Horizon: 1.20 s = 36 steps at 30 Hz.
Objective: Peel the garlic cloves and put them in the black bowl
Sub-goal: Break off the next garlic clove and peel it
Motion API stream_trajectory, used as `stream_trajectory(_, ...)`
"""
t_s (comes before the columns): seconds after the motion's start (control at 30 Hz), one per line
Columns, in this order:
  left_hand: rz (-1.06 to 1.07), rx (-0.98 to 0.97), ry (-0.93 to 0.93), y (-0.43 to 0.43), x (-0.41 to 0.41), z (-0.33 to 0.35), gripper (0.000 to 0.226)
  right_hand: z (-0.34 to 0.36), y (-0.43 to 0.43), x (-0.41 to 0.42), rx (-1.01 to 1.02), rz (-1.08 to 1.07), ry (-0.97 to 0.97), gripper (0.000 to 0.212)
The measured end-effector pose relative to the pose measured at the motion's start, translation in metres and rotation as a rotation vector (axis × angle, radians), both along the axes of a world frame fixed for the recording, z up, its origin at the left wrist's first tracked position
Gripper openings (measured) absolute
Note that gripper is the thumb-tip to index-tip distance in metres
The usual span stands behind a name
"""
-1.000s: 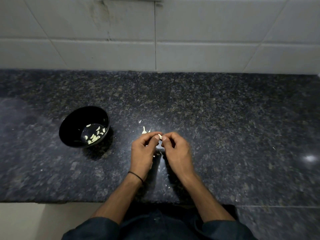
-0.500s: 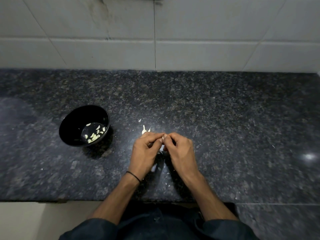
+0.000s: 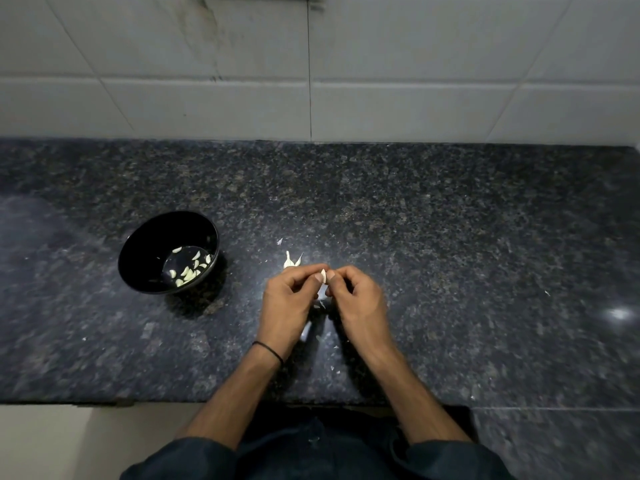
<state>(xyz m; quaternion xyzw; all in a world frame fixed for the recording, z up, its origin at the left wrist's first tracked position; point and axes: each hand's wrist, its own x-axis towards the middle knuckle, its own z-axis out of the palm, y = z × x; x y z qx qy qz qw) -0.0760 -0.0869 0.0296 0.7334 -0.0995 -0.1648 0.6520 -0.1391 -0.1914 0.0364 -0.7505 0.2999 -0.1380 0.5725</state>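
1. We see the left hand [image 3: 287, 299] and the right hand [image 3: 356, 299] meeting just above the surface [image 3: 450, 254], fingertips turned toward each other; each grip is curled tight, thumb and forefinger pinching opposite sides of one garlic clove [image 3: 324, 276]
2. The clove sits in the gap between the two thumbs, pale and smooth where it shows; our judgement is that one hand steadies it while the other's nail works the skin loose, hence the close, low hold
3. The black bowl [image 3: 149, 247] stands to the left, well apart from the hands, within easy reach of the left arm; it is round, deep and glossy, and its dark wall sets off the contents
4. Peeled cloves [image 3: 188, 271] lie in a loose crescent at the bottom of the bowl, small, curved, cream-yellow
5. Just beyond the left knuckles lies a garlic remnant [image 3: 290, 261], whitish with pointed papery tips; we cannot tell whether unpeeled cloves remain in it
6. Thin white skin flakes [image 3: 334, 367] lie scattered between the forearms, likely falling straight down from the work
7. The surface is dark speckled stone, polished enough to throw back a glint at far right; behind it a tiled wall [image 3: 415, 81], pale and matt with dark grout lines
8. A thin dark cord band [image 3: 268, 351] circles the left wrist
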Motion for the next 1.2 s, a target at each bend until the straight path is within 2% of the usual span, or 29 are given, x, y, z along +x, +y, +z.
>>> stream_trajectory(0.13,0.001,0.07,-0.057,-0.0005,-0.0004,0.0005,0.018,0.0003,0.0018,-0.0015,-0.057,0.005,0.001,0.012)
stream_trajectory(0.27,0.009,0.141,-0.133,-0.0011,-0.0015,0.0053,0.019,0.0007,0.0022,-0.002,-0.148,0.028,-0.012,0.014)
stream_trajectory(0.4,-0.05,0.123,-0.145,0.0003,-0.0033,0.0044,0.019,0.0022,0.001,-0.0022,-0.156,0.005,-0.04,0.019)
stream_trajectory(0.6,-0.064,0.044,-0.066,-0.0002,-0.0041,0.0026,0.023,0.0014,-0.0023,-0.0025,-0.152,0.014,-0.055,0.021)
stream_trajectory(0.7,-0.031,-0.039,0.076,-0.0018,-0.0042,0.0019,0.022,0.003,-0.0029,-0.0033,-0.062,0.015,-0.046,0.019)
stream_trajectory(0.83,0.02,-0.059,0.161,-0.0014,-0.0032,0.0016,0.021,0.0018,-0.0009,-0.0035,0.041,0.005,-0.025,0.017)
stream_trajectory(1.03,0.053,-0.009,0.143,0.001,-0.0018,0.0049,0.018,0.0045,0.0025,-0.0032,0.124,0.016,-0.039,0.008)
stream_trajectory(1.2,0.026,0.042,0.083,0.0046,0.0001,0.0077,0.014,0.0079,0.0022,-0.0044,0.04,0.039,0.004,0.011)
